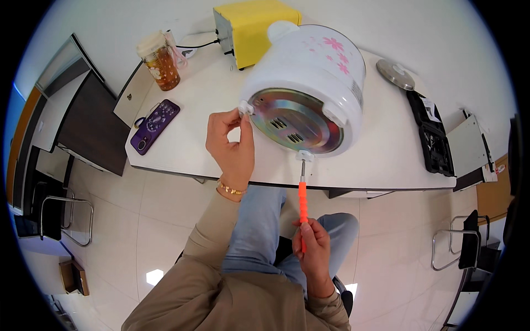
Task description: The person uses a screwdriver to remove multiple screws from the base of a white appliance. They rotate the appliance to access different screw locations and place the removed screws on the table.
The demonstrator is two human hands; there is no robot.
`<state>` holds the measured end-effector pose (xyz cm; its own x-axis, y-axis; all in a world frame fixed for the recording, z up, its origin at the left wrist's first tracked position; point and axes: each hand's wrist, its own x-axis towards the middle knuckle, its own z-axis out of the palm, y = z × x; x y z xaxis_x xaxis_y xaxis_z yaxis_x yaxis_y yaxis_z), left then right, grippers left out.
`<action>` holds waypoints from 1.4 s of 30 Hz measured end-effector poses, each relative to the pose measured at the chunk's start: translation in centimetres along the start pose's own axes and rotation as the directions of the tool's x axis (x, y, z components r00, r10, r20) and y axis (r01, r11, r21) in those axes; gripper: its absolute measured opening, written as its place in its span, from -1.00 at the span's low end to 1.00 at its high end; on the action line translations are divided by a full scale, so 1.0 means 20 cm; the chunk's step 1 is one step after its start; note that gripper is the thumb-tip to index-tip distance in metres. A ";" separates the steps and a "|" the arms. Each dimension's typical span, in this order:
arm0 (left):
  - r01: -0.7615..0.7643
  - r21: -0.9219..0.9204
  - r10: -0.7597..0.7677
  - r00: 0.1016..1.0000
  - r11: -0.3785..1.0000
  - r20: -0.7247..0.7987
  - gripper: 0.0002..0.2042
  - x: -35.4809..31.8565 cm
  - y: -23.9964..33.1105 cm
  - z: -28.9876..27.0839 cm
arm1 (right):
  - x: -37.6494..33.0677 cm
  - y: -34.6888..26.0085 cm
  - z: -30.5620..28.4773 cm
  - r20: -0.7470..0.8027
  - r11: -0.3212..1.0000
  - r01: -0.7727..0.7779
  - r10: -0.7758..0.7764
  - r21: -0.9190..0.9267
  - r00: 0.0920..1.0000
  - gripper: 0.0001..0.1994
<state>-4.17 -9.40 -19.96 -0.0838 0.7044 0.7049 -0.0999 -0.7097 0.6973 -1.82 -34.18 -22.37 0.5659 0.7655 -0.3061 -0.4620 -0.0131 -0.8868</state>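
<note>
Cooker [301, 69] lying sideways near front edge of desk [193, 121] | left hand [234, 146] pinching left foot [246, 108]; right hand [313, 245] gripping screwdriver [302, 198] at lower foot [306, 156] | screwdriver could be slipping, cooker rolling, if push is slanting

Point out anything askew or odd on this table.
The white cooker lies tipped on its side, its metal base facing the camera instead of down. No spill or damage stands out.

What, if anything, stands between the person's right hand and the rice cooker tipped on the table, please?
Only the orange-handled screwdriver in the right hand, its tip at a white foot on the rice cooker; nothing else visible stands in the way.
</note>
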 end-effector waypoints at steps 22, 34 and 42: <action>-0.151 0.166 0.132 0.984 0.975 0.123 -0.67 0.06 0.05 -0.01 | -0.15 -0.17 0.03 0.137 0.968 -0.016 -0.019 0.250 0.990 -0.72; -0.722 -0.089 0.598 0.490 0.687 0.635 -0.63 0.34 0.39 0.18 | -0.10 -0.39 0.09 0.258 0.935 0.050 -0.148 0.350 0.955 -0.67; -0.712 -0.288 0.666 0.327 0.640 0.671 -0.67 0.44 0.46 0.23 | -0.07 -0.40 0.13 0.253 0.897 0.030 -0.156 0.440 0.955 -0.66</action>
<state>-1.16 -9.76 -6.81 0.5709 -0.2502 0.7819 -0.2897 -0.9526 -0.0932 -0.61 -33.50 -13.95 0.4402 0.8955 -0.0663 -0.6981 0.2948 -0.6525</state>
